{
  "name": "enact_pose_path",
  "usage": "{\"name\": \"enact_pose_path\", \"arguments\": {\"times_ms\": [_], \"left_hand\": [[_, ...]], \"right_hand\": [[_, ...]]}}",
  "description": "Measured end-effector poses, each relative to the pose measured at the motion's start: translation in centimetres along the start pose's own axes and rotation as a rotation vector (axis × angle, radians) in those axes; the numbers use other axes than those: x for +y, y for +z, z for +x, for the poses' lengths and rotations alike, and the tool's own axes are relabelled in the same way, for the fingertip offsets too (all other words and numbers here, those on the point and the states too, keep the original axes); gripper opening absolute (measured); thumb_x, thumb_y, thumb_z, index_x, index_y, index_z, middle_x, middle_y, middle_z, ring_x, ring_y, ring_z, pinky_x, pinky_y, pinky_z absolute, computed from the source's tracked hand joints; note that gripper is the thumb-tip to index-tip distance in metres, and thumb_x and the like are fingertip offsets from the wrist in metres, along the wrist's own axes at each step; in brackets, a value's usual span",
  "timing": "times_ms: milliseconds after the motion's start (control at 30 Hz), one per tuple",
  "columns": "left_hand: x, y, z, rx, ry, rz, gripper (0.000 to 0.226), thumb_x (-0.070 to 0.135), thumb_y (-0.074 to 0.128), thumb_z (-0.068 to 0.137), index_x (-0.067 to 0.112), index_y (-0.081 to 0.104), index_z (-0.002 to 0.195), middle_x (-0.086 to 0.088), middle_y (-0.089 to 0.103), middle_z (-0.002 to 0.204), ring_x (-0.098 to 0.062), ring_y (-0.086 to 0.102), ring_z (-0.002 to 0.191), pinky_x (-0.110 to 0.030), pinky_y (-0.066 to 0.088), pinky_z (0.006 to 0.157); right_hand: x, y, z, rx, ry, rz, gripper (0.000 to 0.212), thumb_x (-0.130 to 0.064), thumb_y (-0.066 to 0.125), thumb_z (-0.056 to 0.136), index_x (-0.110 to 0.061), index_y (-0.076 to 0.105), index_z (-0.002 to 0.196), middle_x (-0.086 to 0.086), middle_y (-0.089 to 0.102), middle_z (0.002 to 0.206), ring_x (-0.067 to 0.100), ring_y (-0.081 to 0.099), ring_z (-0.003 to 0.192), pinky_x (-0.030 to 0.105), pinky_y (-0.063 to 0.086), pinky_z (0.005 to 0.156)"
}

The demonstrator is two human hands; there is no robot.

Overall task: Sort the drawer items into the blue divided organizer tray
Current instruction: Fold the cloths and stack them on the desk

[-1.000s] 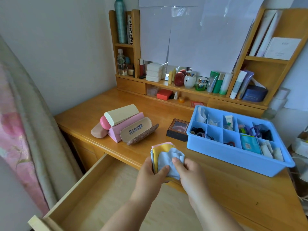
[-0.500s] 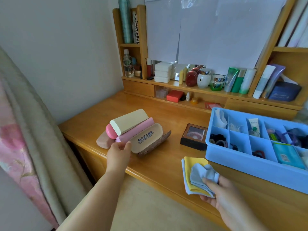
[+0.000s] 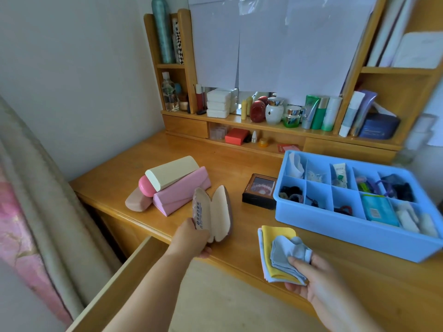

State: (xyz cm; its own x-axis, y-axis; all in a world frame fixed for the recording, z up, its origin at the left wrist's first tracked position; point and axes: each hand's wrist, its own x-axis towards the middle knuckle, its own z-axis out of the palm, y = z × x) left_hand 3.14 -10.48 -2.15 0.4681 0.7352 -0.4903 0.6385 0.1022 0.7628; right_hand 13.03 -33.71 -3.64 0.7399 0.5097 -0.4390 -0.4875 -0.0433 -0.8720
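Glasses case (image 3: 212, 214) now lifted, opened.

Not much here can be read. The glasses case (image 3: 212, 213) that my left hand (image 3: 191, 238) grips, over the desk's (image 3: 239, 164) front edge, has a round blue logo and a line of blue print on its lid, too small to make out. The white tube (image 3: 340, 173) standing in a back compartment of the blue tray (image 3: 359, 238) carries green lettering I cannot read. The blue packet (image 3: 378, 210) in a front compartment shows a barcode.
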Motion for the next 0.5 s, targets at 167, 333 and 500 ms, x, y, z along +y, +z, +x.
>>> {"name": "enact_pose_path", "arguments": {"times_ms": [167,333,500], "left_hand": [[-1.8,4.5,-6.5,0.013,0.118,-0.153,0.031,0.007,0.045,0.086,0.019,0.040,0.114,-0.016,0.064,0.086,-0.020,0.065,0.050,-0.031,0.056,0.047],[-3.7,9.2,-11.3,0.052,0.325,-0.224,0.029,0.016,0.044,0.085,0.035,0.043,0.107,-0.003,0.061,0.091,-0.018,0.063,0.060,-0.038,0.054,0.056],[-4.1,10.9,-12.5,0.160,0.434,0.068,0.064,0.009,0.044,0.083,0.023,0.025,0.143,-0.001,0.039,0.142,-0.023,0.057,0.108,-0.029,0.045,0.079]], "right_hand": [[-1.4,-2.0,-2.3,0.030,-0.036,0.070,0.012,-0.003,0.060,0.088,-0.009,0.063,0.098,0.014,0.070,0.081,0.025,0.066,0.066,0.029,0.052,0.047],[-3.2,-1.3,-3.7,-0.076,-0.061,0.223,0.010,-0.007,0.058,0.089,-0.009,0.064,0.097,0.008,0.073,0.072,0.017,0.068,0.057,0.025,0.053,0.046],[-2.0,0.6,-2.6,0.134,-0.237,-0.555,0.005,-0.019,0.062,0.087,-0.017,0.058,0.089,0.005,0.066,0.087,0.018,0.061,0.078,0.029,0.044,0.064]]}}
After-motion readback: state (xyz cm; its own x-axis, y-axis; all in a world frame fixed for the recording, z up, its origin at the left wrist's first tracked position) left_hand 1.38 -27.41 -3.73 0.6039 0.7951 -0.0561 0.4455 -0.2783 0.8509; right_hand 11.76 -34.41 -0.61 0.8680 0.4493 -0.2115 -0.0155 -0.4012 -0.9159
